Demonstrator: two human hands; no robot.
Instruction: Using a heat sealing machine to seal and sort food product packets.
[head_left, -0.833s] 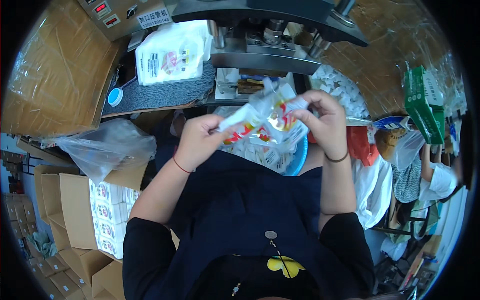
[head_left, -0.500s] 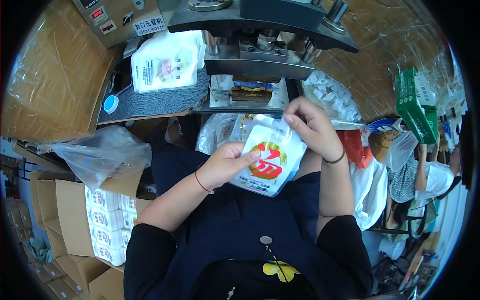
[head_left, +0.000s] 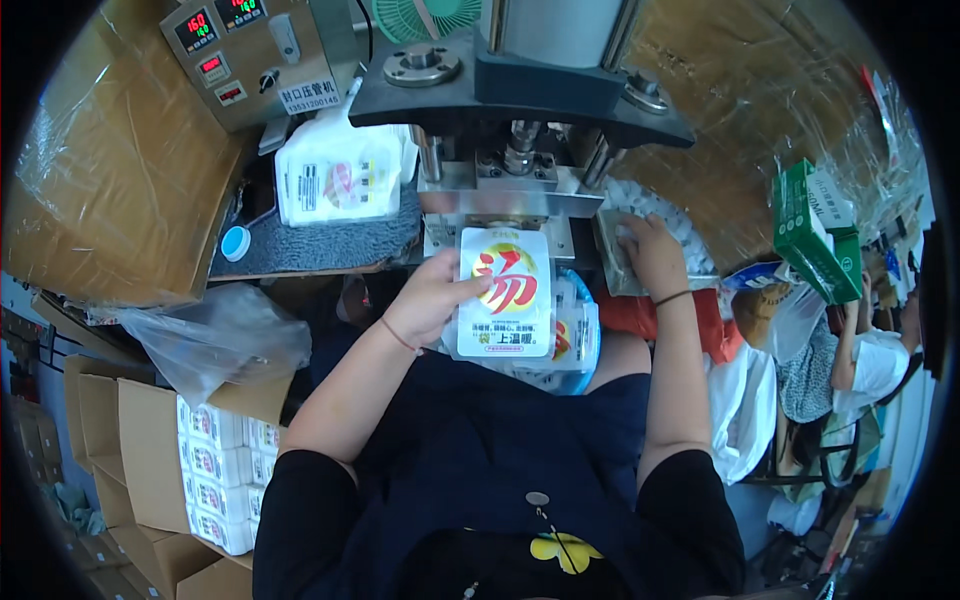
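A crowded workshop fills the background, seen from above: tall brown cartons wrapped in clear film stand on both sides of a dark metal press, with a control box at upper left and a green fan behind. A grey-blue mat beside the press bears a stack of flat white pouches. At lower left, an open carton holds rows of white packs; at far right is part of another person.

Half a second ago both hands were on one tilted white pouch with red and gold printing; now it stands nearly straight, front toward the viewer, in one hand only, and the other hand has moved off to the right. The view has shifted too, showing more of the control box and the fan.

The left hand pinches the pouch by its left edge, thumb across the front, just below the press and above a blue basin of more pouches. The right forearm reaches forward; the right hand, fingers bent, is at a heap of small white pieces, and whether it grips any cannot be told
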